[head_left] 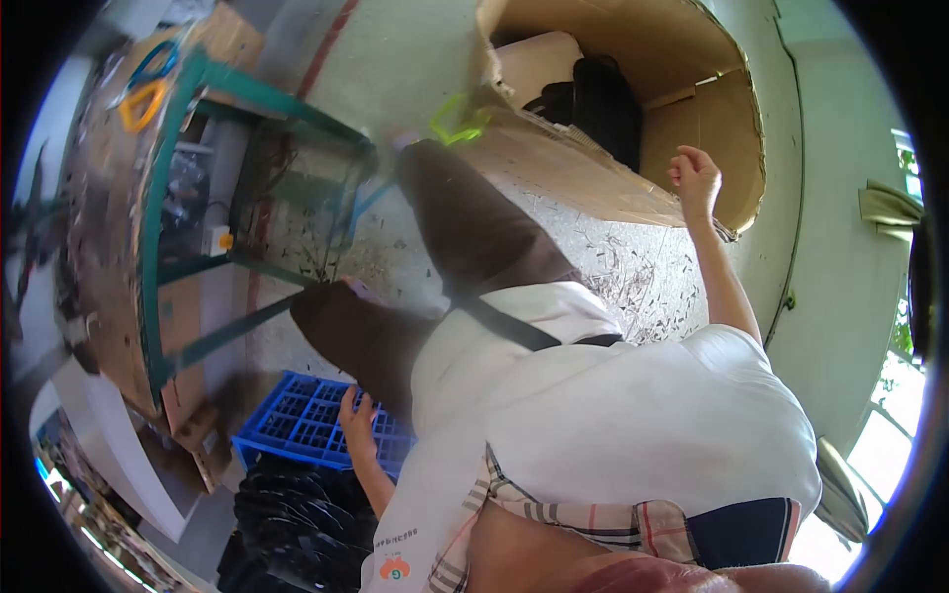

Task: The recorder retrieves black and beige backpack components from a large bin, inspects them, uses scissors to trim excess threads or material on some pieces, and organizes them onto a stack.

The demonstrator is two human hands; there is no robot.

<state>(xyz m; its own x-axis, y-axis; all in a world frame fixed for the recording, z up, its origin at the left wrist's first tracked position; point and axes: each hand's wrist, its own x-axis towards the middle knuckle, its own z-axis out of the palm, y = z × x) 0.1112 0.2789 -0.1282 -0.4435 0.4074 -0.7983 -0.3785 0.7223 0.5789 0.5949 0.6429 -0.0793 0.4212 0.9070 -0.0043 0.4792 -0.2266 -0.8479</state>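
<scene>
Standing on a pale, scrap-strewn floor [405,59], a large open-topped brown cardboard box [583,173] holds a black bundle [608,109]; open floor separates it from a green-framed table [109,237]. A blue plastic lattice crate [306,452] contains black pieces, beside a glossy black heap [297,519]. The left hand [358,423], fingers loosely bent, is over the crate, contact unclear. The right hand [698,180], fingers curled, is by the box's rim; I cannot tell whether it grips anything.

Seeing a green-framed table [149,267]; to its right, finding a pale floor [400,59] strewn with dark scraps [647,282] and marked by a red line [326,49]; farther right of the table, meeting a pale green wall [838,188] and a window [887,420] letting in bright daylight.
</scene>
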